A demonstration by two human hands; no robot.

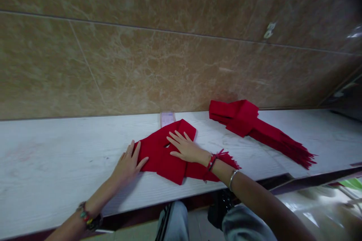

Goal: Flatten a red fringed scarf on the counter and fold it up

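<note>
A red scarf [172,162] with a fringed end lies folded and looped on the white wood-grain surface. My left hand [128,162] rests at its left edge, with the thumb and fingers apart on the cloth. Across the upper right part of the same scarf lies my right hand [183,148], palm down with fingers spread. My right forearm passes over the fringed tail and hides some of it. To the right, untouched, is a second red scarf [244,118], folded and wrapped round itself, its fringe pointing to the lower right.
A small pale printed slip [167,118] lies by the wall, partly behind the near scarf. The brown marbled tile wall [141,64] rises along the back of the white tabletop [56,158]. Below the front edge are my knees [178,220] and a dark shoe.
</note>
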